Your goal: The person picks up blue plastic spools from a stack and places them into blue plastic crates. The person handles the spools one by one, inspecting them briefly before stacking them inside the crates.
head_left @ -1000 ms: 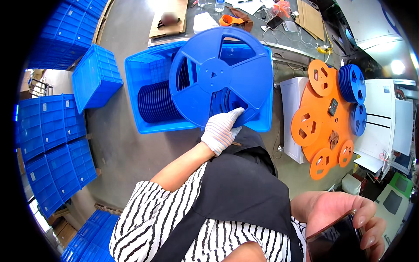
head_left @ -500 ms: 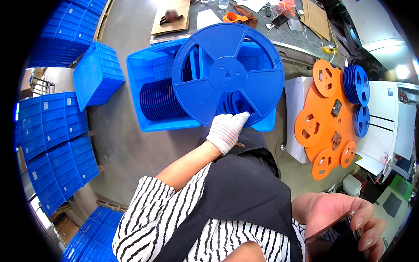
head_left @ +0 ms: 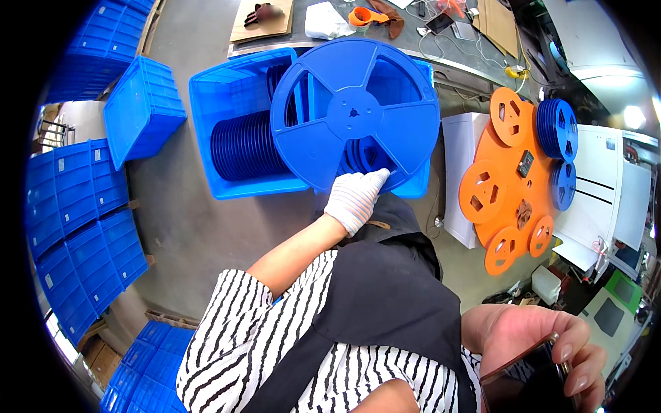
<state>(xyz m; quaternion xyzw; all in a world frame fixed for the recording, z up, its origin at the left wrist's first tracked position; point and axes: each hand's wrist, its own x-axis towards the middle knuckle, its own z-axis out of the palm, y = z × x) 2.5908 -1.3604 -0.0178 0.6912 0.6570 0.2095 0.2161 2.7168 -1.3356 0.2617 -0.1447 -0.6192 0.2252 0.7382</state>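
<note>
My left hand (head_left: 355,201), in a white striped knit glove, is closed on the lower rim of a large blue plastic reel (head_left: 323,142). The reel stands upright facing me, with cut-out windows between its spokes. Behind it, two blue crates (head_left: 200,155) show, and the left one holds a row of blue reels (head_left: 246,146). More blue reel discs show through the lower window. At the lower right, my bare right hand (head_left: 551,341) has its fingers wrapped round a dark, shiny phone (head_left: 520,382). The frame's lower edge cuts off part of the phone.
On the right stands an orange round stand (head_left: 506,196) with orange reels (head_left: 480,193) and blue reels (head_left: 566,132). A cluttered workbench (head_left: 406,43) runs along the back. Stacked blue crates (head_left: 76,186) line the left, with a tilted crate (head_left: 148,107) nearby.
The view has shifted slightly, so the crates and stand sit a little higher and further left. Both hands keep their holds on the reel and the phone.
</note>
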